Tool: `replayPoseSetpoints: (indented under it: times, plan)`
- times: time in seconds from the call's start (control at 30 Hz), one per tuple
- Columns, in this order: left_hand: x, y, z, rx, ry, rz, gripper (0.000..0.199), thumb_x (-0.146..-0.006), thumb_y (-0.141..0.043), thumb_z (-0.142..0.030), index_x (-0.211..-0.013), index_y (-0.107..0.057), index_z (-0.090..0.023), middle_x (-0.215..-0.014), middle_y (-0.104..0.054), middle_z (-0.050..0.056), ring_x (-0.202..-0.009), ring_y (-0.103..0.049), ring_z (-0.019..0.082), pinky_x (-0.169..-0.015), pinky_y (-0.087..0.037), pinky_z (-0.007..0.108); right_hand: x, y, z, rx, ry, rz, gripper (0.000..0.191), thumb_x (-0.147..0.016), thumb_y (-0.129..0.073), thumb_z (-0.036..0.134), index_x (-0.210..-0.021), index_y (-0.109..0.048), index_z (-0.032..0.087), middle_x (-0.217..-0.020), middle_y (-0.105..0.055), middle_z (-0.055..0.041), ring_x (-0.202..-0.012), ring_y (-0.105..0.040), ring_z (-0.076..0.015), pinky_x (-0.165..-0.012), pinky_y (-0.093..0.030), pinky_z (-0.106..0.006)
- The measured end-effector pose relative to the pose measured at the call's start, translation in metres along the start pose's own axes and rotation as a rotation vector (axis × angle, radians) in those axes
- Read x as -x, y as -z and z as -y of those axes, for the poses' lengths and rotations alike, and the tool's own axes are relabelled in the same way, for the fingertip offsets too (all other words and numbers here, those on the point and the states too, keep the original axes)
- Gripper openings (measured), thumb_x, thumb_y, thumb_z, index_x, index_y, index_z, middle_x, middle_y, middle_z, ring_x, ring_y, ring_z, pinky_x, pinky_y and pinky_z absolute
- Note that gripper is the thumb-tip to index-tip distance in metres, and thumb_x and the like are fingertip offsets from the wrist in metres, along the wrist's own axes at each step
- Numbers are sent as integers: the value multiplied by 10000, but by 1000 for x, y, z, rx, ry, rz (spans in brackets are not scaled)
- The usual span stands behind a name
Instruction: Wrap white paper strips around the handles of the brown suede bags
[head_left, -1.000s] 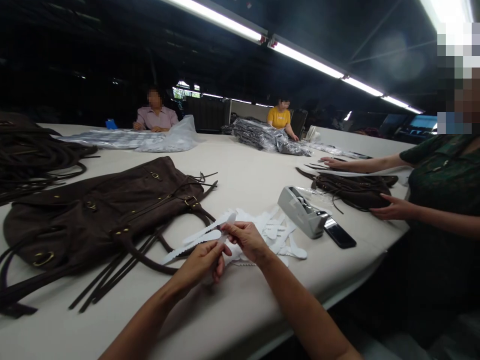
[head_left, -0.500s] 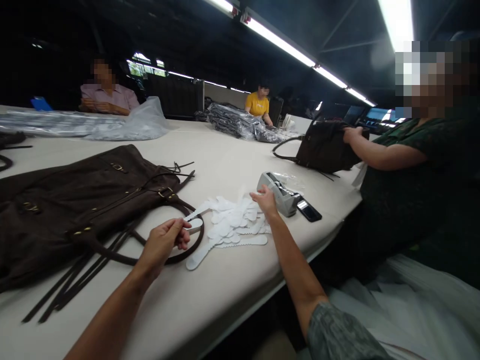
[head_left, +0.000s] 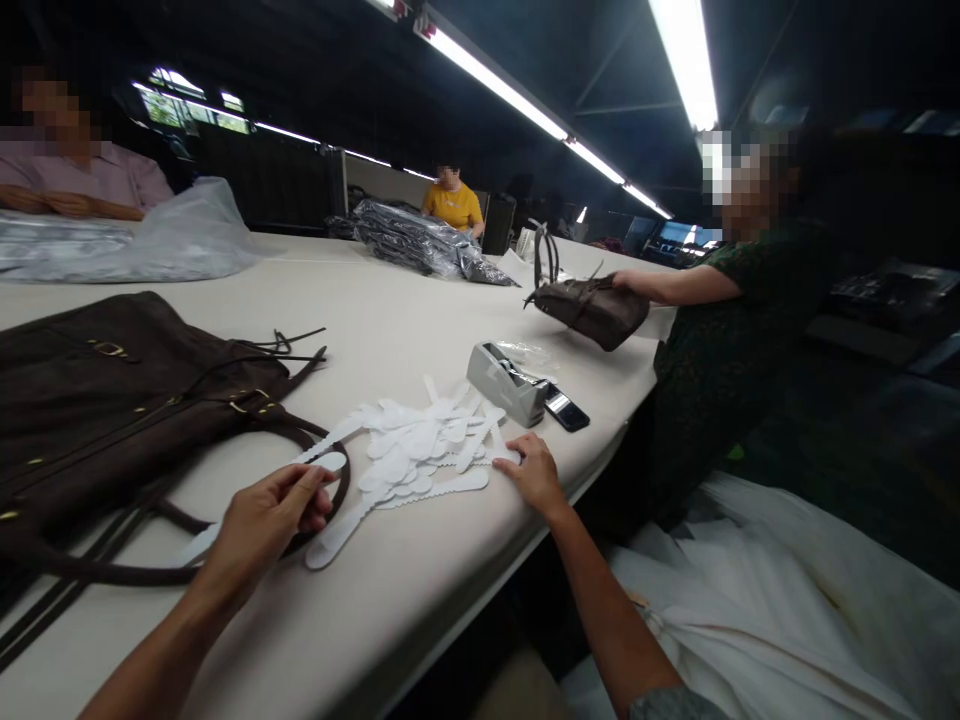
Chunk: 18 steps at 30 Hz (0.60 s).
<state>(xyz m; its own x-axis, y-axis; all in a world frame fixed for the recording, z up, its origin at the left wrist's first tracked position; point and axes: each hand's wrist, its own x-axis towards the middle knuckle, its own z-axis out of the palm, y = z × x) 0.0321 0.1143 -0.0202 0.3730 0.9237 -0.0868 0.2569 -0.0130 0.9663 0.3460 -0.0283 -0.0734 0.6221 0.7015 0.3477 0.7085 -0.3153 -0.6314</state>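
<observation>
My left hand (head_left: pixel 274 510) is closed in a pinch on a white scalloped strip (head_left: pixel 331 461), whose rounded end shows past the fingertips. It is beside the looped handle of a dark brown bag (head_left: pixel 142 370) lying on the table. To the right of that handle is a loose pile of similar white strips (head_left: pixel 405 450), some overlapping. At the pile's right edge, my right hand (head_left: pixel 536 475) has thumb and fingers closed on the end of another white strip (head_left: pixel 501 440). Its palm side is partly hidden.
A grey tape dispenser (head_left: pixel 499 385) and a phone (head_left: pixel 568 408) stand beyond my right hand. At the right, a co-worker holds another brown bag (head_left: pixel 592 312). Plastic-wrapped goods (head_left: pixel 420 240) lie farther back, with two more people behind. White sheeting (head_left: pixel 750 600) is heaped below the table edge.
The view has swung right. My right hand has moved from beside the tape dispenser to the pile's near right edge and taken a strip. The co-worker's bag has tipped over and shifted.
</observation>
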Motion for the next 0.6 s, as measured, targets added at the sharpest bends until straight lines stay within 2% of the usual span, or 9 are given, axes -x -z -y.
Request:
replayPoseSetpoints:
  times: [0.1,0.23,0.43,0.6]
  plan:
    - [-1,0,0,17,4,-4,423,-728,-626,-554,-882,-634,-160,-614,-616,-18,-516,-557,119,-504,-446,210,-1,-4,9,-225,-97,-42,255,-672,-763,404,-743,-638,193,-718,-595,5,-684,-519,-170,-685,-430,-281]
    - [-3,-1,4,16,9,3,469,-707,-630,-589,-875,-640,-151,-605,-620,-9,-502,-547,119,-492,-439,211,-20,-8,25,-575,-126,-28,457,-697,-683,597,-587,-534,180,-581,-490,18,-578,-448,-133,-548,-393,-245]
    - [-9,-1,13,4,-6,35,508,-708,-601,-636,-864,-635,-153,-596,-620,1,-486,-547,127,-467,-401,214,-74,-3,48,-711,-128,-20,537,-661,-672,685,-571,-529,174,-528,-422,34,-492,-380,-98,-476,-342,-231]
    - [-9,-4,14,32,-35,55,512,-679,-596,-654,-803,-636,-159,-555,-607,-2,-442,-533,130,-441,-363,216,-97,15,65,-736,-85,135,560,-562,-770,647,-516,-473,174,-478,-419,50,-431,-345,-70,-426,-273,-213]
